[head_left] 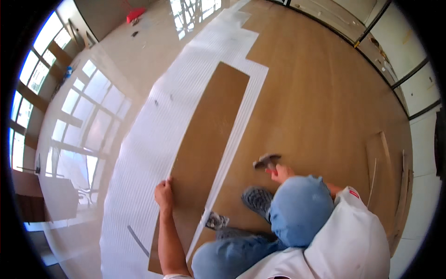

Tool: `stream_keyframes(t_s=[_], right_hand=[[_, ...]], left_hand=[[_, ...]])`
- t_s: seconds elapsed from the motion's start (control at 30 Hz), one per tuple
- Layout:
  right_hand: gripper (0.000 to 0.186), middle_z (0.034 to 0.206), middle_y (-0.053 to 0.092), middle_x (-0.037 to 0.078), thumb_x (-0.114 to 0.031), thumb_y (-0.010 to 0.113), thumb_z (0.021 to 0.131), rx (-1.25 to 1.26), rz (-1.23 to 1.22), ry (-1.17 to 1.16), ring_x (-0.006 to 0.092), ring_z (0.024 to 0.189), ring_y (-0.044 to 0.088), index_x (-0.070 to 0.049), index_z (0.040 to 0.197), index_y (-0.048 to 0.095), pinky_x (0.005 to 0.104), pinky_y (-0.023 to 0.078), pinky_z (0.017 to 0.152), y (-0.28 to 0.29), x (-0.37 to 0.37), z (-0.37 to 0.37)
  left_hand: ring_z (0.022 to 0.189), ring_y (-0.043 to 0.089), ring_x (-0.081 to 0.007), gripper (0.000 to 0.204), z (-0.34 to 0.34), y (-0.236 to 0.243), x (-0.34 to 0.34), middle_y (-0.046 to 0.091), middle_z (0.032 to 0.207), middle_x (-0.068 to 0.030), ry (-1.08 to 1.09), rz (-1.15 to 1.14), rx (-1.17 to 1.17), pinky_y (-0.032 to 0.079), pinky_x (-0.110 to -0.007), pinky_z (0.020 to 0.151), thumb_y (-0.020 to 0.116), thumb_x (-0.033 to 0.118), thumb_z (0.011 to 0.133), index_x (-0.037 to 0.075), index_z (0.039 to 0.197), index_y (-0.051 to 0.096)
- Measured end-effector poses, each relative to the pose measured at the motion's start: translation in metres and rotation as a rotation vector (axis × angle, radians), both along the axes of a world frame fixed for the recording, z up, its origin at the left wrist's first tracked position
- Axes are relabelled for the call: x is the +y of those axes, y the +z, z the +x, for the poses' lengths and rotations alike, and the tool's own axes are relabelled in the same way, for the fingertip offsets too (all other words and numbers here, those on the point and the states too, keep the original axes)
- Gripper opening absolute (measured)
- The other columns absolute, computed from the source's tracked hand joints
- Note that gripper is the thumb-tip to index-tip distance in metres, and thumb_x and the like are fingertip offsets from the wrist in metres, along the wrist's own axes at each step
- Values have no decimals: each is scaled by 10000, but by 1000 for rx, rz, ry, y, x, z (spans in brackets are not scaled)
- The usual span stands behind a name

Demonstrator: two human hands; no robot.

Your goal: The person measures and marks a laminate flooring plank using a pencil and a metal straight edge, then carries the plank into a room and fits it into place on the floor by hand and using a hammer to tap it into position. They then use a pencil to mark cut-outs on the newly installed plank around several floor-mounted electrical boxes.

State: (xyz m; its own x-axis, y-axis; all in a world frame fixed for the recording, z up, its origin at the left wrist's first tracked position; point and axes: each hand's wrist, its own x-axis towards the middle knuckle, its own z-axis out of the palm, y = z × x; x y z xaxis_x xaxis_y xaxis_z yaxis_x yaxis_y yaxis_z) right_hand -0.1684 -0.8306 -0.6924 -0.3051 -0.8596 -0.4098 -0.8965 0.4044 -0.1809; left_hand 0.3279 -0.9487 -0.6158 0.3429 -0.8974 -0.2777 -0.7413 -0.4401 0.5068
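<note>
My left hand (164, 193) grips the left edge of a long brown plank (211, 114) lying on white ribbed underlay (134, 153), slightly apart from the laid wood-look flooring (302, 93). My right hand (280, 172) holds a hammer (265, 162) by its handle, just above the flooring beside my bent knee (299, 209); part of the handle is hidden in my fingers. A small dark, shiny item (216, 220) lies between the plank and my shoe (255, 201); I cannot make out what it is. A thin grey strip (138, 241) rests on the underlay at lower left.
Glossy pale floor (125, 56) runs along the left to tall windows (42, 69). Loose long boards (378, 149) lie at the right by a pale wall (420, 204). A black-framed partition (395, 86) bounds the upper right. A red object (134, 15) sits far back left.
</note>
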Motion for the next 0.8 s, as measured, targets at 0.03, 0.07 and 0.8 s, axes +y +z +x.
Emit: stream_keyframes(t_s=[0.03,0.07,0.8], right_hand=[[358,822,672,221,-404,645,758,-109,2,-126,417,817,657,-65,873,633,525,520,712,14,2,-11],[365,846,680,211,-410,637,757,11,61,-70,408,823,664,-69,886,653,521,524,720,23,1,-30],[385,862,661,263,-359,650,787,137,-191,-84,426,839,652,7,896,601,511,517,755,19,-120,-195]], left_hand=[[737,614,-378,559,-1,2,13,644,737,-202,-19,16,-2,439,-474,693,541,541,903,9,824,693],[737,614,-378,559,-4,7,21,644,737,-202,-29,18,13,439,-474,693,541,541,903,9,824,693],[521,369,-113,491,-17,8,48,446,515,23,115,-49,259,285,-360,487,628,375,916,-29,642,578]])
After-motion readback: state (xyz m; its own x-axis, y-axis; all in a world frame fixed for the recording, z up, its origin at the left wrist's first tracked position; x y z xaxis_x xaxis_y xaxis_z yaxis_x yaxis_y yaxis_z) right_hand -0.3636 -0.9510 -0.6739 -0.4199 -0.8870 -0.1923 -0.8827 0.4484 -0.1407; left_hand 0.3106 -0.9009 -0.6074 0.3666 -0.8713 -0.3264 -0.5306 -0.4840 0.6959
